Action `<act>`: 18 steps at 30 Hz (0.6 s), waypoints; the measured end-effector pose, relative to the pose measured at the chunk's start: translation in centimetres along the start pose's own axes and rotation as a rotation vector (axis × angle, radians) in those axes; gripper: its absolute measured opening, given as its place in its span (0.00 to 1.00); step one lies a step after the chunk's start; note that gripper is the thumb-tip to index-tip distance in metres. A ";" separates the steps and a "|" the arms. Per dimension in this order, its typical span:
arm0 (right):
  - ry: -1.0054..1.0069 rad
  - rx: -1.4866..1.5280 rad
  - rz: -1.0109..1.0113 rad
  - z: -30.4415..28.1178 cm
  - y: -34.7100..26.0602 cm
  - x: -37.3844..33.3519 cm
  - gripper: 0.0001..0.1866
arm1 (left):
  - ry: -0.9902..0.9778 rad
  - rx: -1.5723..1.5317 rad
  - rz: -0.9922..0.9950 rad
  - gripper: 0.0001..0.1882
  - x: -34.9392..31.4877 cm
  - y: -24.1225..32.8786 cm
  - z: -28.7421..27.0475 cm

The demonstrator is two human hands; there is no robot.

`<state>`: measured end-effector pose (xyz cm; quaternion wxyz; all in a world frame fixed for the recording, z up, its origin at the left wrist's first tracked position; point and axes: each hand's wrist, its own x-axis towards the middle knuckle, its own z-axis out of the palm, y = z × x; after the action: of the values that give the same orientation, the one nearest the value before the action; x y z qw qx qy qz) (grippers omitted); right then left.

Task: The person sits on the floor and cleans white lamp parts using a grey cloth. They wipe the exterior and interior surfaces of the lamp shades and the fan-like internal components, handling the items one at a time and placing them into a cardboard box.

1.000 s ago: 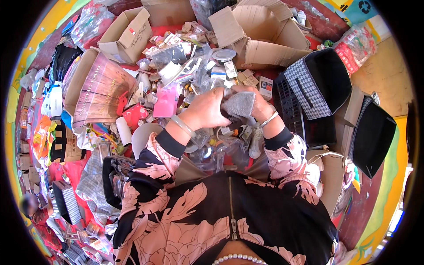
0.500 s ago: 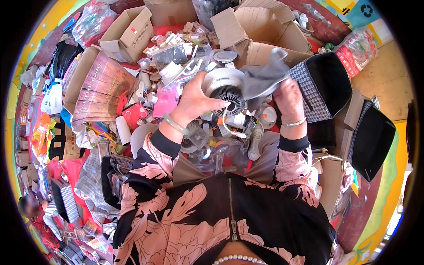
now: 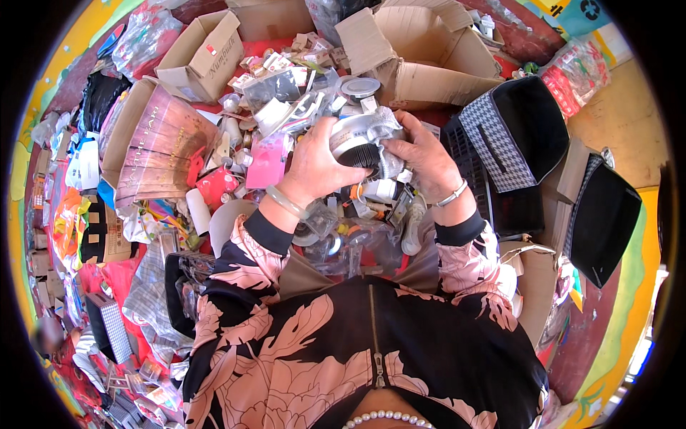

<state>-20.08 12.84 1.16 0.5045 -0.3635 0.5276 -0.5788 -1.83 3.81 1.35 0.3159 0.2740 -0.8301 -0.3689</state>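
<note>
My left hand [image 3: 314, 166] grips a round lamp fitting [image 3: 353, 154] with a white rim and black cooling fins, holding it over the pile. It looks like a downlight. A grey cloth [image 3: 386, 127] is bunched in my right hand [image 3: 423, 156] and pressed against the fitting's right side and rim. Both hands are close together around the lamp. Below them lie a white-and-orange piece [image 3: 379, 190] and clear plastic packaging [image 3: 355, 252]. To the left of my left hand is a pink packet [image 3: 266, 161].
Cardboard boxes stand at the far side, one large and open [image 3: 443, 84], one smaller [image 3: 204, 61]. Black bins with houndstooth sides [image 3: 494, 143] sit at the right. A pinkish printed box [image 3: 163, 146] leans at the left. Mixed small goods [image 3: 286, 68] are heaped between them.
My right hand has moved left and brought the grey cloth onto the lamp fitting. The fitting has tilted in my left hand, and its white cable is no longer visible.
</note>
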 end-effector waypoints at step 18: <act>0.468 0.245 -0.354 -5.9 -2.6 -0.5 0.12 | 0.017 -0.821 -0.267 0.32 1.0 -2.4 0.1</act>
<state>-26.08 14.56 2.67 0.3008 -0.2432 0.4844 -0.7847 -2.01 1.74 -0.25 0.3549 0.2338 -0.5691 -0.7039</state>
